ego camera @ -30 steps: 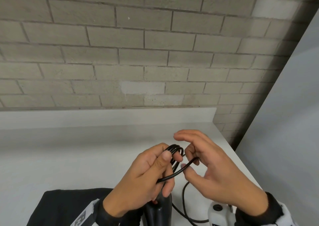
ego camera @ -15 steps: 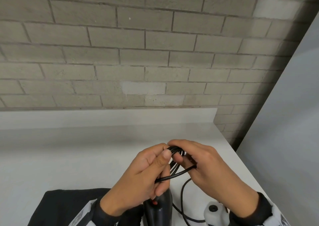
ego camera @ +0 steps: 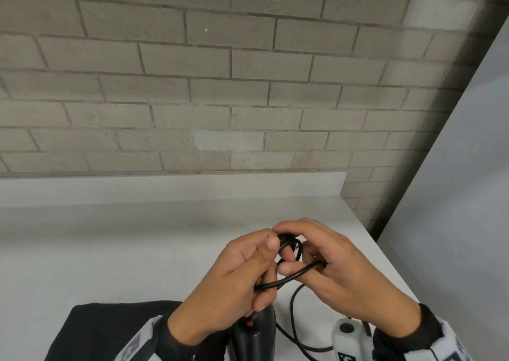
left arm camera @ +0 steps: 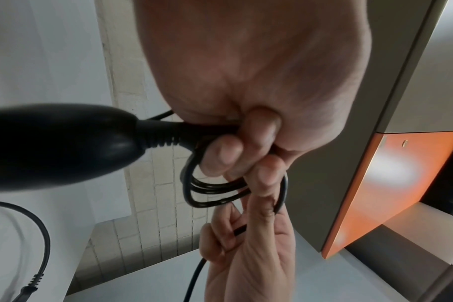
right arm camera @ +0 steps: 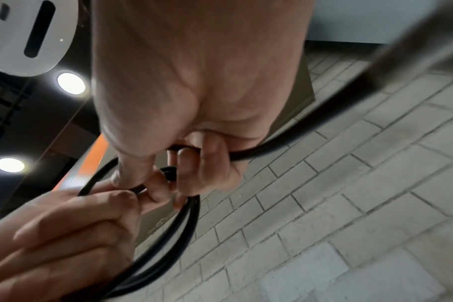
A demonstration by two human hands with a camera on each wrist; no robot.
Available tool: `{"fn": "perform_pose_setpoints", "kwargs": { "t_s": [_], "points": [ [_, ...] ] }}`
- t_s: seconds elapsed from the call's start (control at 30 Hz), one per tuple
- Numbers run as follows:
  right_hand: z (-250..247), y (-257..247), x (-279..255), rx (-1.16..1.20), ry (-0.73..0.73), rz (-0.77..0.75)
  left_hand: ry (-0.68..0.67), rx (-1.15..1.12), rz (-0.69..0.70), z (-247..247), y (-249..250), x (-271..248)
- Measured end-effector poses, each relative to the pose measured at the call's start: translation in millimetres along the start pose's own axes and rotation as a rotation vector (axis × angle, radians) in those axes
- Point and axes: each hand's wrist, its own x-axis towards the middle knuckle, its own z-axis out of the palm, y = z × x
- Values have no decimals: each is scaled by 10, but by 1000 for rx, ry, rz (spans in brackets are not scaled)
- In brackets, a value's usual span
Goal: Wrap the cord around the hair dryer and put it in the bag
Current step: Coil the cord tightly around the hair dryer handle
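A black hair dryer stands at the bottom middle of the head view, its handle end large and dark in the left wrist view. My left hand grips several small loops of the black cord where it leaves the handle. My right hand meets it from the right and pinches a strand of the cord against the loops. The loops hang between both hands' fingers, and the cord curves below my right fingers. A black bag lies under my left forearm.
A white counter runs to a grey brick wall; its right edge drops off beside a pale panel. Loose cord trails on the counter by a white device at my right wrist. An orange cabinet is nearby.
My right hand, its fingers spread apart from the loops a second ago, has closed in to the left and now pinches the cord against the bundle held by my left hand.
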Motion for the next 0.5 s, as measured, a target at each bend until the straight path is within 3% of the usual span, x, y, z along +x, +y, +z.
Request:
{"fn": "perform_pose_setpoints", "kwargs": {
  "t_s": [0.1, 0.2, 0.5],
  "points": [
    [-88, -20, -10, 185, -129, 157, -19, 65, 2, -13, 3, -13],
    [-206, -34, 13, 288, -232, 217, -28, 103, -12, -34, 19, -23],
    [-175, 97, 19, 501, -192, 204, 6, 93, -4, -19, 10, -7]
  ]
}}
